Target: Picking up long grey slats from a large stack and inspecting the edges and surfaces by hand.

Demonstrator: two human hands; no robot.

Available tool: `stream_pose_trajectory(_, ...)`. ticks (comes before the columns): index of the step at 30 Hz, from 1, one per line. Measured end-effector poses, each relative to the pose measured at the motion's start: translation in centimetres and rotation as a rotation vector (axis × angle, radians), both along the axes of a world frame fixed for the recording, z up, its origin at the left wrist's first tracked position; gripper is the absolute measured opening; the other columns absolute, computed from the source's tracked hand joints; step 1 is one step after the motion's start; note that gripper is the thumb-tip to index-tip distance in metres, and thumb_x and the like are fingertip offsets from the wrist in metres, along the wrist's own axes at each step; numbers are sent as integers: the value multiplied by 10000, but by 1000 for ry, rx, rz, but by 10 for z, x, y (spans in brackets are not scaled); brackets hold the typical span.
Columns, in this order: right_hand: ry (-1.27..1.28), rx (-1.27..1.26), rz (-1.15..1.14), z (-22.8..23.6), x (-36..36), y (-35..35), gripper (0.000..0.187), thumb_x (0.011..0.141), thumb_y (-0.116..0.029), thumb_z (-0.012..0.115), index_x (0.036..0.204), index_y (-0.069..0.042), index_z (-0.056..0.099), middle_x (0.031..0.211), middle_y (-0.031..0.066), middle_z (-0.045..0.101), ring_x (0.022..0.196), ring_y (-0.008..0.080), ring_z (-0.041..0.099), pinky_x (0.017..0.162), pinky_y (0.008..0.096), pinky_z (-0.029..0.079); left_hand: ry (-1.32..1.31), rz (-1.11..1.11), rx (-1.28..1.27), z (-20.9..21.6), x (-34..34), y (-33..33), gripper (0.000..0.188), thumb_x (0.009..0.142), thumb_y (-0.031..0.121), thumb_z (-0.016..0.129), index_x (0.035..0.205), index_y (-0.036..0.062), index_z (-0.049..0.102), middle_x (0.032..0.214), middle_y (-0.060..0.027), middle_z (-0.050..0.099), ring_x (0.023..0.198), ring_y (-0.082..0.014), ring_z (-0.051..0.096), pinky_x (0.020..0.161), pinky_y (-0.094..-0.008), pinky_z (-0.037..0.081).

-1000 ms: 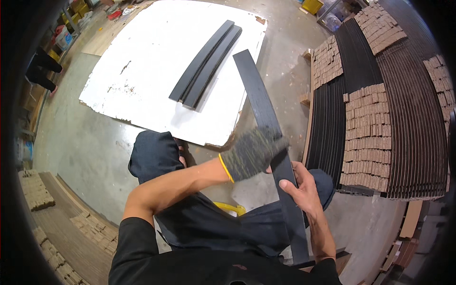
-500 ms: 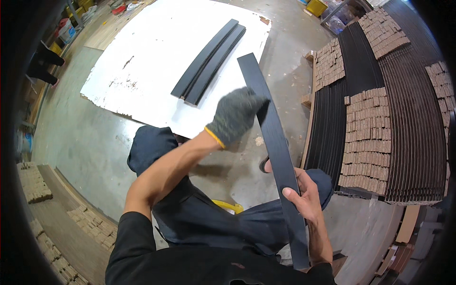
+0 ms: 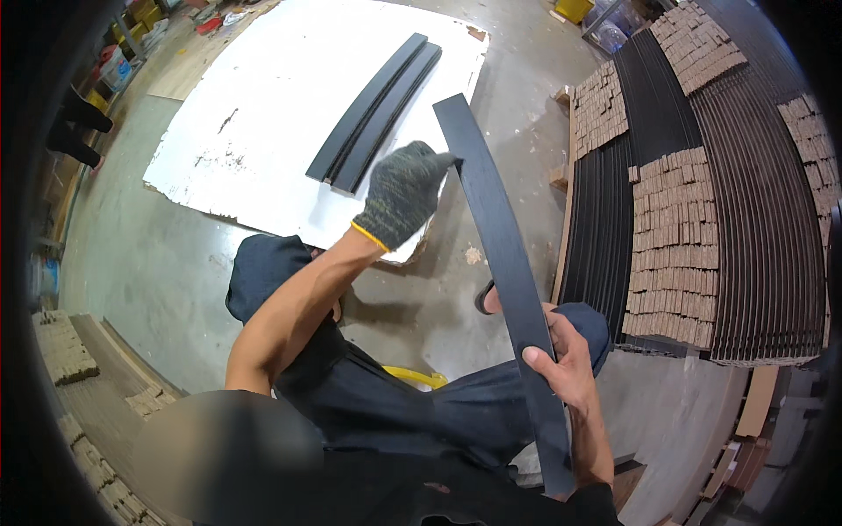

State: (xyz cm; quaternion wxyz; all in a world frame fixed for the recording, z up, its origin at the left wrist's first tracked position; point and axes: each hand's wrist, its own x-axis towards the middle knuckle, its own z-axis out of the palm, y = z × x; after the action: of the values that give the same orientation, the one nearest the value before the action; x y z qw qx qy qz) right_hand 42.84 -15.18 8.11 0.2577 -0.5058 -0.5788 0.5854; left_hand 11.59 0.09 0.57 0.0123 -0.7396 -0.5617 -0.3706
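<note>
A long dark grey plank slants across my lap, its far end up toward the white board. My bare right hand grips its near half, thumb on the face and fingers round the right edge. In a dark knitted glove with a yellow cuff, my left hand is closed, its fingertips at the plank's left edge near the far end. Whatever lies inside those fingers is hidden. Two or so similar dark planks lie side by side on the white board beyond my left hand.
High stacks of dark planks with pale brown ends stand close on the right. More stacked strips lie at lower left. Something yellow shows between my legs. Another person's dark-clothed legs are at far left.
My left hand has shifted left, from over the plank's face to its left edge. The right hand keeps its grip, and the plank has barely moved. A blurred patch covers my left sleeve now.
</note>
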Motion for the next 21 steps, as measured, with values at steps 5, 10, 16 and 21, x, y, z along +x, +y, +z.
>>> stream_pose_trajectory(5, 0, 19, 31, 1, -1, 2, 626, 944, -148, 707, 1446, 129, 454, 1383, 181, 598, 1290, 228, 552, 1120, 341, 390, -3, -66, 13, -2, 3, -3, 298, 813, 27, 678, 1084, 133, 744, 865, -113, 645, 839, -301, 669, 723, -417, 549)
stream_pose_trajectory(10, -29, 28, -13, -4, 6, -1, 567, 938, -165, 723, 1380, 117, 508, 1285, 157, 641, 1209, 211, 593, 1078, 345, 425, -35, -122, 35, 1, 14, -13, 302, 824, 31, 669, 1099, 128, 747, 847, -112, 630, 829, -301, 664, 725, -416, 544)
stream_pose_trajectory(16, -25, 9, -3, -1, 4, -4, 595, 922, -190, 746, 1371, 121, 510, 1241, 167, 659, 1179, 211, 605, 1053, 343, 439, 49, 32, 20, -10, -7, 7, 270, 830, 47, 670, 1077, 120, 750, 825, -109, 612, 783, -305, 648, 701, -419, 536)
stream_pose_trajectory(21, -54, -23, -14, 1, 5, -2, 604, 927, -197, 737, 1381, 123, 502, 1287, 162, 635, 1201, 206, 592, 1065, 336, 426, -33, -94, 35, -1, 13, -14, 247, 822, 39, 665, 1047, 106, 743, 839, -109, 622, 807, -307, 652, 710, -421, 535)
